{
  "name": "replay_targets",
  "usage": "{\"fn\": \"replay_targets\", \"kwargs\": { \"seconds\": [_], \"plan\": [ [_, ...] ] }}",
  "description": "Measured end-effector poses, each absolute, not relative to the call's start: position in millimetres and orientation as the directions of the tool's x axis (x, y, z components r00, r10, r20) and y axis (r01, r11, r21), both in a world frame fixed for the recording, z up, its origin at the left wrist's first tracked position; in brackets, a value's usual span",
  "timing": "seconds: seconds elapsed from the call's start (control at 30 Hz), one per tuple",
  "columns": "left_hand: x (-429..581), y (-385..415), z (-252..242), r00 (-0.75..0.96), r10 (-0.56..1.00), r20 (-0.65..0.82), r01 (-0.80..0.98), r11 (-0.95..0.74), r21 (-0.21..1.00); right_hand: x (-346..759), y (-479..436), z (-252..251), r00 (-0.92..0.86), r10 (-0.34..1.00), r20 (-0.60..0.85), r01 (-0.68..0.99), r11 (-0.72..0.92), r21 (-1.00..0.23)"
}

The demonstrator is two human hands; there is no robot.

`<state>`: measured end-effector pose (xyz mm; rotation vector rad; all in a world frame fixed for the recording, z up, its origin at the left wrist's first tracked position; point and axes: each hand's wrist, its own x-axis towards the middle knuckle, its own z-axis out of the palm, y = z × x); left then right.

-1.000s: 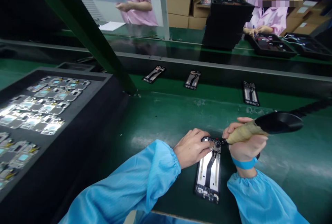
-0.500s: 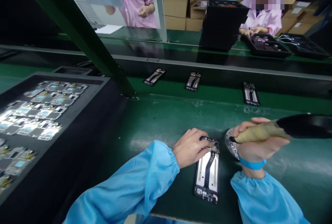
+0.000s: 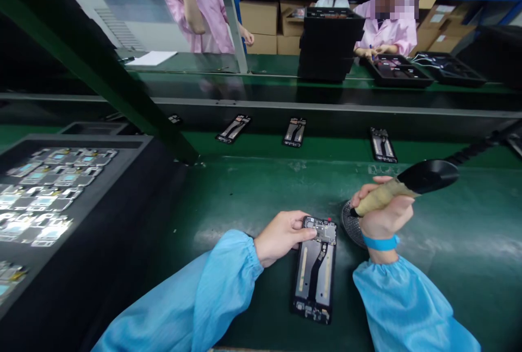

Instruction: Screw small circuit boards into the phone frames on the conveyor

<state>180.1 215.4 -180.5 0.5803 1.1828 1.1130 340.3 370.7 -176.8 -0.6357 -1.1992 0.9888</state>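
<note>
My left hand (image 3: 282,238) grips the upper left edge of an opened phone (image 3: 317,276), thumb on top and fingers curled at its side. A small circuit board (image 3: 326,232) sits at the phone's upper end, beside my thumb. A black ribbon runs down its silver middle. My right hand (image 3: 381,220) is wrapped round a corded electric screwdriver (image 3: 381,197) with a tan taped handle and black end. The driver's tip points at a round, speckled metallic dish (image 3: 351,226), partly hidden by the hand; its contents are too small to make out.
At left stands a dark tray (image 3: 118,178) holding several circuit boards. A green post (image 3: 134,91) slants above it. Opened phones (image 3: 294,132) lie along the green strip ahead. Beyond are stacked black trays (image 3: 326,42) and people in pink coats (image 3: 391,31).
My left thumb has come onto the phone's circuit board and the fingers have tucked at the edge. The right hand stays by the dish. The view has shifted; a person behind has raised an arm.
</note>
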Motion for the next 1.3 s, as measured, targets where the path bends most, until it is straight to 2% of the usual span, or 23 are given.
{"fn": "replay_targets", "kwargs": {
  "seconds": [0.23,0.37,0.43,0.53,0.67,0.77,0.83,0.93,1.3],
  "plan": [
    [179.6,213.3,-182.3,-0.024,0.886,-0.464,-0.457,0.403,0.793,340.9,373.0,-183.4,0.043,0.889,0.456,-0.263,0.451,-0.853],
    [184.7,215.5,-190.4,-0.018,0.905,-0.425,-0.370,0.388,0.844,339.8,373.9,-186.0,0.043,0.889,0.456,-0.252,0.452,-0.856],
    [187.5,217.5,-194.4,-0.070,0.923,-0.379,-0.241,0.353,0.904,340.7,374.3,-183.5,0.038,0.888,0.459,-0.250,0.453,-0.856],
    [188.9,219.4,-196.8,-0.165,0.942,-0.293,0.085,0.310,0.947,344.8,370.6,-171.6,0.046,0.892,0.450,-0.276,0.445,-0.852],
    [184.9,219.0,-194.4,-0.161,0.986,-0.046,0.552,0.128,0.824,341.6,349.5,-152.9,0.026,0.904,0.427,-0.375,0.405,-0.834],
    [182.1,218.5,-193.9,-0.119,0.991,0.064,0.705,0.039,0.708,325.7,327.9,-152.9,-0.112,0.907,0.406,-0.401,0.333,-0.854],
    [181.5,218.5,-195.0,-0.102,0.992,0.072,0.744,0.028,0.668,313.9,317.3,-159.6,-0.209,0.887,0.412,-0.403,0.306,-0.863],
    [181.8,218.8,-197.8,-0.088,0.993,0.080,0.766,0.016,0.643,303.6,311.0,-170.9,-0.265,0.869,0.418,-0.416,0.288,-0.863],
    [182.8,218.5,-198.9,-0.086,0.994,0.065,0.790,0.028,0.612,300.8,310.3,-183.9,-0.316,0.831,0.457,-0.393,0.324,-0.861]
  ]
}}
